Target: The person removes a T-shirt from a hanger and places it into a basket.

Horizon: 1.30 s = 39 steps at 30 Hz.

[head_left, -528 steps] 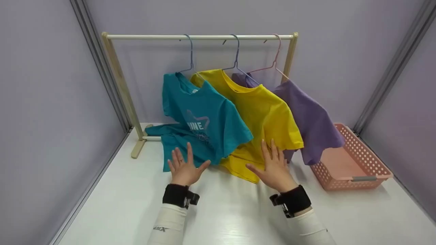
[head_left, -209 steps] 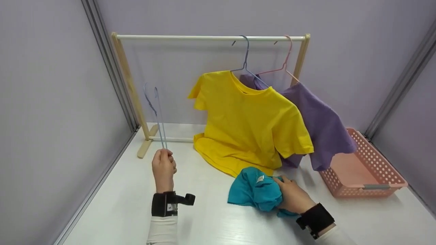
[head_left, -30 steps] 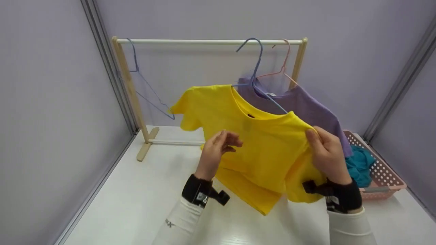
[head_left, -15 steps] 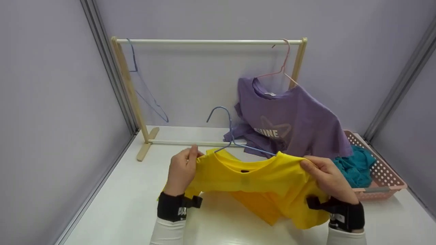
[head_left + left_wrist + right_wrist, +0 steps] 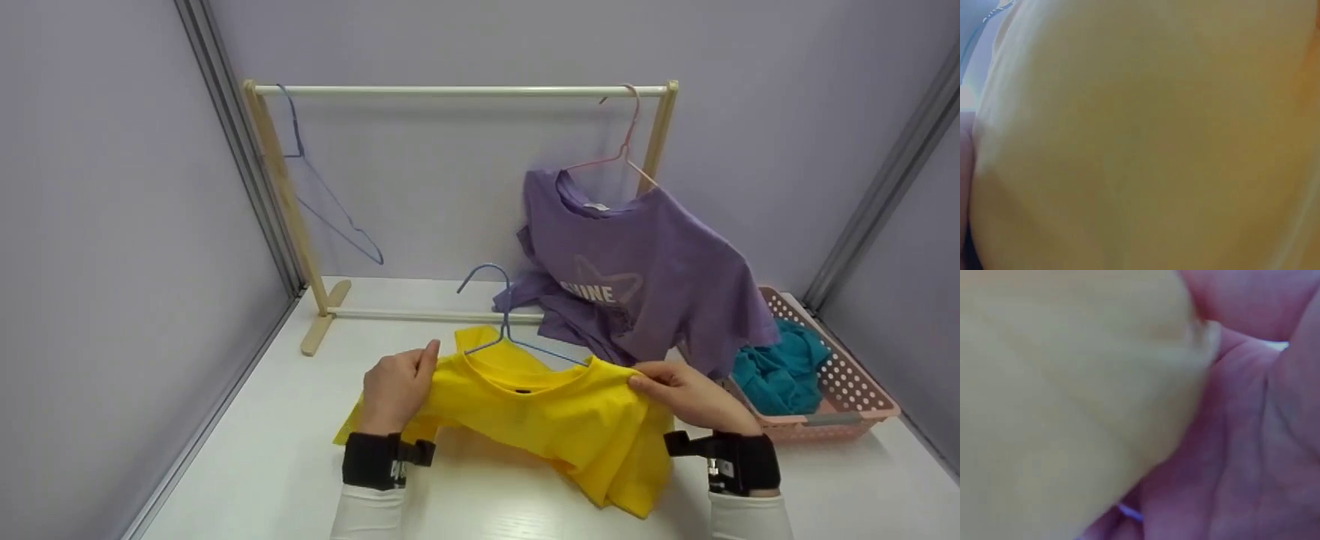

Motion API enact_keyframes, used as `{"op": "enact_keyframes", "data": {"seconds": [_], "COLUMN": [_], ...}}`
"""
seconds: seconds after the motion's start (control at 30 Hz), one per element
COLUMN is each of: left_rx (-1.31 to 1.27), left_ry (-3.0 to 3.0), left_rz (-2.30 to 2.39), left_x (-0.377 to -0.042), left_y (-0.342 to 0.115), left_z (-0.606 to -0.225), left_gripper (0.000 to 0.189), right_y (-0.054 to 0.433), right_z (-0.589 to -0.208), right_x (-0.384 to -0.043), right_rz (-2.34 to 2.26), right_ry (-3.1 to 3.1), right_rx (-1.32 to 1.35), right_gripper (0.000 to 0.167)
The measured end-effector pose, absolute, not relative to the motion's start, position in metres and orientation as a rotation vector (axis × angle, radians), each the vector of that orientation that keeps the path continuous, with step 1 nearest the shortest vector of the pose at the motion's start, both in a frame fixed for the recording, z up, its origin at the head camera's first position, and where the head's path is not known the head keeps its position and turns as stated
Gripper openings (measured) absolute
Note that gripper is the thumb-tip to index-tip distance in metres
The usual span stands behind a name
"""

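Note:
In the head view a yellow T-shirt [image 5: 525,412] is stretched between both hands, low over the white table. A blue wire hanger [image 5: 506,300] is still inside it, its hook sticking up from the neckline. My left hand [image 5: 394,390] grips the shirt at one shoulder, and my right hand [image 5: 690,394] pinches the other shoulder between thumb and fingers. Yellow cloth [image 5: 1145,135] fills nearly all of the left wrist view. In the right wrist view, the cloth [image 5: 1072,405] runs up to the palm and fingers.
A purple T-shirt [image 5: 600,255] hangs by a pink hanger [image 5: 628,127] from the rack's white bar [image 5: 450,91]. A bare blue hanger [image 5: 337,202] hangs at the left end. On the right, a pink basket [image 5: 855,390] holds a crumpled teal T-shirt [image 5: 780,367].
The yellow shirt and its hanger have come off the rack and down toward the table. My left hand has taken hold of its shoulder. Earlier, the teal shirt went from its hanger into the basket.

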<state>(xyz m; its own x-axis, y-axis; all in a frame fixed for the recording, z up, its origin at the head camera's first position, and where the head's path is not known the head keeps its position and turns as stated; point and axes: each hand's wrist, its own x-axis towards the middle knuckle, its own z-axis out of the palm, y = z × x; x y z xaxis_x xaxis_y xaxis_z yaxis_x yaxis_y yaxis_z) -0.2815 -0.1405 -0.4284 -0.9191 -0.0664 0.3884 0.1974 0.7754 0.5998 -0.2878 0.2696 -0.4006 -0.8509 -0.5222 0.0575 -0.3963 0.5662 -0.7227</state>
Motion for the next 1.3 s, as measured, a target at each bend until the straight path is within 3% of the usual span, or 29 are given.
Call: {"op": "enact_keyframes", "data": {"seconds": [0.23, 0.43, 0.6, 0.8, 1.3], "left_rx": [-0.129, -0.229, -0.389, -0.505, -0.343], "left_ry": [-2.543, -2.513, -2.499, -2.444, -2.084], "left_rz": [-0.791, -0.672, -0.555, -0.529, -0.664], "left_x": [-0.286, -0.285, -0.282, -0.280, -0.297], "left_y": [-0.141, -0.127, -0.107, -0.097, -0.134], "left_z": [-0.436, -0.439, -0.440, -0.437, -0.449], "left_gripper": [0.053, 0.054, 0.054, 0.049, 0.048], "right_y": [0.256, 0.221, 0.178, 0.147, 0.183], "right_z": [-0.406, -0.406, -0.409, -0.416, -0.404], "right_x": [-0.291, -0.280, -0.271, -0.264, -0.269], "right_rz": [-1.000, -1.207, -1.409, -1.483, -1.308], "right_ry": [2.682, 2.833, 2.823, 2.733, 2.770], "right_rx": [-0.601, -0.618, -0.731, -0.838, -0.926], "right_gripper": [0.030, 0.048, 0.035, 0.032, 0.025]}}
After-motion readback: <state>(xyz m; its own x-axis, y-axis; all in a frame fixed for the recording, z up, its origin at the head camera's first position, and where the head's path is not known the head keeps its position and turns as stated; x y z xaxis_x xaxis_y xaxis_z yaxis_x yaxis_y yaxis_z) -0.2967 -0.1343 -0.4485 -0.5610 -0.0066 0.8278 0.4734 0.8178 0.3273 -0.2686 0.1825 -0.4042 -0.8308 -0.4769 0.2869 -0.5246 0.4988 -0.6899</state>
